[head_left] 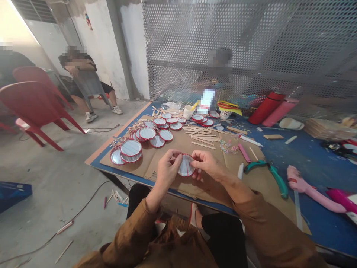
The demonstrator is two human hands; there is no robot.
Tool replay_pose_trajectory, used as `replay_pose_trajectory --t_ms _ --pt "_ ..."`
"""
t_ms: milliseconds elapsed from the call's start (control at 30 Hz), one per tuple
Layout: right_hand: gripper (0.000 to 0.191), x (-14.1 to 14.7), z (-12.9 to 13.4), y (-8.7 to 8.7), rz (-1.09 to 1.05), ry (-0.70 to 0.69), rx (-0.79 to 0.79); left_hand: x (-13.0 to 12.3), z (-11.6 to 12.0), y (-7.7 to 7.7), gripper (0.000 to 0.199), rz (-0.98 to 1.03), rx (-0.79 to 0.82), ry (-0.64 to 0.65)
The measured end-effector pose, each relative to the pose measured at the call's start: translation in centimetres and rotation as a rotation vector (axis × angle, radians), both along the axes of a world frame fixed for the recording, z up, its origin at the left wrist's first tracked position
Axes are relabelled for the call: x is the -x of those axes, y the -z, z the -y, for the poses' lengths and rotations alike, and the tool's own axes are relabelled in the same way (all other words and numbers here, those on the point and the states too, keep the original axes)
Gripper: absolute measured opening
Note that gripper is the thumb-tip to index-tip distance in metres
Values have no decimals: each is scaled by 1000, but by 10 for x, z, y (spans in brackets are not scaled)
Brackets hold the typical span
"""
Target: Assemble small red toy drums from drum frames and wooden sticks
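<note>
L hand (168, 168) & R hand (208, 163), both w/ thumb-finger pinch on red-rimmed disc (186, 166), side edges partly hidden

Disc (184, 167), centre: silvery face, smooth, faint sheen. Cardboard sheet (154, 158), around centre: brown, matt, creased paper. Flat sticks (203, 143), above centre: pale bare wood, matt. Perforated panel (251, 37), upper right: metal-looking, dull sheen. Red bottle (266, 108), right: smooth, fairly glossy. Glue gun (314, 190), lower right: smooth pink plastic. Chair (41, 102), left: red plastic, satin. Sleeve (267, 219), bottom: brown cloth, matt, wrinkled. Floor (64, 171), left: concrete-like, matt.
</note>
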State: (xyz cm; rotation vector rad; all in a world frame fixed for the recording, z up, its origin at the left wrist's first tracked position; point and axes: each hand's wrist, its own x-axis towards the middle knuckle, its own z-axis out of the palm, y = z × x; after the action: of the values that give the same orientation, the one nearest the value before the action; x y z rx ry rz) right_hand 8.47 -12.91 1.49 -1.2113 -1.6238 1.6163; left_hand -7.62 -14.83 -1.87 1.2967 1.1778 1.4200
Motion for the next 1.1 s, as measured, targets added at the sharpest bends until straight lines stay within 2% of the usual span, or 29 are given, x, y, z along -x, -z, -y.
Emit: replay_pose_trajectory --t_ms 300,467,533,633,767,933,1100 --pt "36 1 1 0 -65 -3 35 0 1 4 15 -28 -20 -36" --pt "35 1 1 -1 -59 8 29 -1 1 1 15 -14 -32 -22" --pt "33 -1 0 -3 -69 59 7 -1 1 -2 19 30 -22 9" --pt "29 -5 -3 -6 -134 221 -30 -2 0 -5 33 76 -14 38" --pt "27 -10 -8 -8 -199 394 -54 -3 0 -2 46 -34 -113 57" --pt "27 -9 -7 -9 -181 380 -48 -4 1 3 57 -184 -226 90" --pt "27 -9 -7 -9 -176 367 -58 -4 3 3 53 -235 -265 61"
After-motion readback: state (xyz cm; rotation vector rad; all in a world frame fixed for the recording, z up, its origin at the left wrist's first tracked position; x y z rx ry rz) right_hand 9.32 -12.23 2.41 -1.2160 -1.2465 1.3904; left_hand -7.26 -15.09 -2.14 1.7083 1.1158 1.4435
